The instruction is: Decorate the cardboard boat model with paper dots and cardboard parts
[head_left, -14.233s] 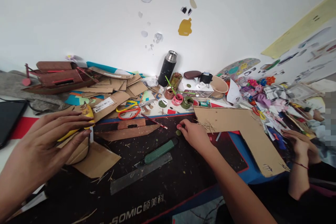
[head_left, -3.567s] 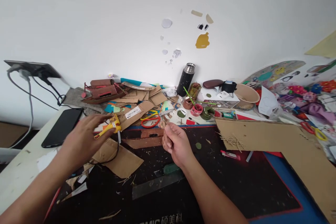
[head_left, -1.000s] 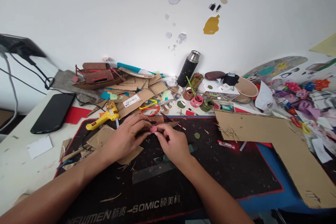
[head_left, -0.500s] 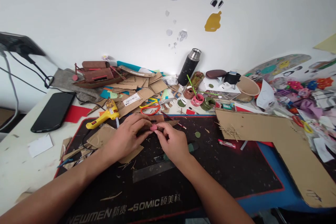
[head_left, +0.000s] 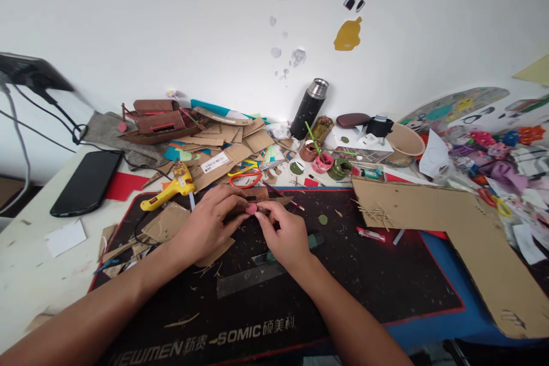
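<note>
My left hand (head_left: 208,224) and my right hand (head_left: 281,233) meet over the black desk mat (head_left: 351,291). Between their fingertips sits a small pink round piece (head_left: 251,209), pressed against a brown painted cardboard piece (head_left: 274,201) that lies on the mat. My left hand rests on that cardboard and covers most of it. My right thumb and forefinger pinch the pink piece. A yellow glue gun (head_left: 168,191) lies just left of my left hand, at the mat's corner.
A large L-shaped cardboard sheet (head_left: 454,229) covers the right of the mat. A green-handled knife (head_left: 315,239) and a steel ruler (head_left: 244,282) lie near my right wrist. Cardboard scraps, scissors (head_left: 244,178), paint pots (head_left: 321,163), a black flask (head_left: 309,108) and a phone (head_left: 88,181) crowd the back and left.
Over the last second my hands stay together on the pink piece and shift only slightly. Seconds ago my left hand held the glue gun, which now lies on the table.
</note>
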Demonstrator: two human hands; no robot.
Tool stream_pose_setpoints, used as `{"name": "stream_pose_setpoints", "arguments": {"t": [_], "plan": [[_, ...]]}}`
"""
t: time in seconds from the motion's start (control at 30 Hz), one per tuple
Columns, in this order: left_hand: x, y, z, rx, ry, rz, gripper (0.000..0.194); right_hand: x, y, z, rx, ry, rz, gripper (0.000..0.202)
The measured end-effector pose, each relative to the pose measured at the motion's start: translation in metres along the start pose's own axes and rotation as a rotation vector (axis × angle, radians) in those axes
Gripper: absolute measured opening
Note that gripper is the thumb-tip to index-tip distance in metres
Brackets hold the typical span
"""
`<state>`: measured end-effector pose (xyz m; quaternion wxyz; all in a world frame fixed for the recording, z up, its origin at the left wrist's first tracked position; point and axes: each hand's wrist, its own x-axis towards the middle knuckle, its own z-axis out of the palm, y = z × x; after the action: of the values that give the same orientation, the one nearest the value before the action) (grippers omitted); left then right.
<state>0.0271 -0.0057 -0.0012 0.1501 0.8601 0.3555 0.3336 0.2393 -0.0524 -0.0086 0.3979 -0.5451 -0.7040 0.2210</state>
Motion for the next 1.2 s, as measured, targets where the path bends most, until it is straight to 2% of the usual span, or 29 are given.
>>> {"name": "stream_pose_setpoints", "arguments": {"t": [0.23, 0.8, 1.03, 1.2], "plan": [[-0.0006, -0.0007, 0.0001, 0.022, -0.010, -0.010, 0.009, -0.0004, 0.0032, 0.0021, -0.012, -0.045, 0.035, 0.025], [0.0000, -0.0005, 0.0020, -0.005, 0.005, -0.043, 0.010, -0.0025, 0.0050, 0.0014, 0.024, -0.064, 0.040, 0.028], [0.0010, -0.0003, -0.0015, -0.010, -0.005, -0.058, 0.012, -0.0046, 0.0035, -0.0017, 0.086, -0.020, 0.023, 0.028], [0.0012, 0.0008, -0.0026, -0.001, -0.023, -0.063, 0.023, -0.0051, 0.0040, -0.0020, 0.127, 0.049, 0.025, 0.025]]}}
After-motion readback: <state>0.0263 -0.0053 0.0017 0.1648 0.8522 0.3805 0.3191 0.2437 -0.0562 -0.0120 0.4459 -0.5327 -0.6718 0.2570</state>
